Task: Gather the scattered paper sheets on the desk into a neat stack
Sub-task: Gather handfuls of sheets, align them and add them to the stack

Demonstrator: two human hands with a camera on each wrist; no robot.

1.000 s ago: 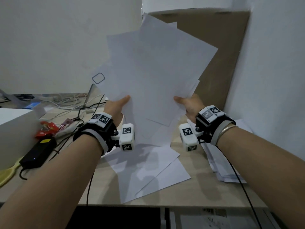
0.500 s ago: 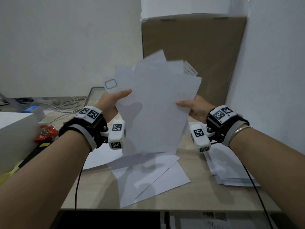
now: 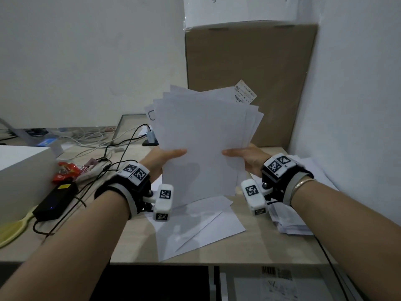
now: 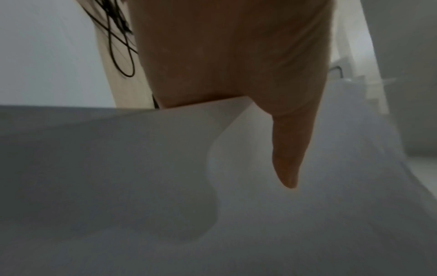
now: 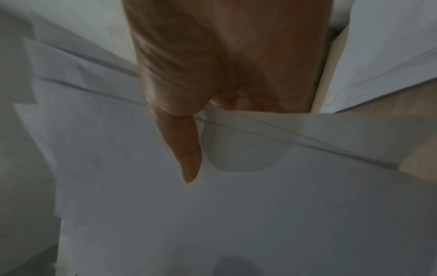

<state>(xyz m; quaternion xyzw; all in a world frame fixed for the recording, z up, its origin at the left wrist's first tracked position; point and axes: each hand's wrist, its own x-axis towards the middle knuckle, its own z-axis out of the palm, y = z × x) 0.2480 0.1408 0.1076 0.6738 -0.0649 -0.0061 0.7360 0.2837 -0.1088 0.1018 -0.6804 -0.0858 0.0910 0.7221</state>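
A loose bundle of white paper sheets (image 3: 201, 140) stands upright above the desk, its top corners still fanned apart. My left hand (image 3: 167, 156) grips its left edge, thumb on the front face. My right hand (image 3: 243, 155) grips the right edge the same way. In the left wrist view my left hand's thumb (image 4: 287, 149) lies flat on the paper sheets (image 4: 141, 186); the right wrist view shows my right hand's thumb (image 5: 187, 147) on the paper sheets (image 5: 236, 214). The other fingers are hidden behind the sheets. Two or three loose sheets (image 3: 195, 227) lie on the desk (image 3: 134, 242) under the bundle.
A pile of papers (image 3: 295, 216) lies at the right by the wall. A tall cardboard box (image 3: 271, 68) stands behind. Left of the hands are black cables (image 3: 108, 170), a power brick (image 3: 55, 200), a red wrapper (image 3: 66, 171) and a white box (image 3: 19, 170).
The widely fanned sheets have been drawn together into a tighter bundle and lowered. Both hands have slid closer along its side edges.
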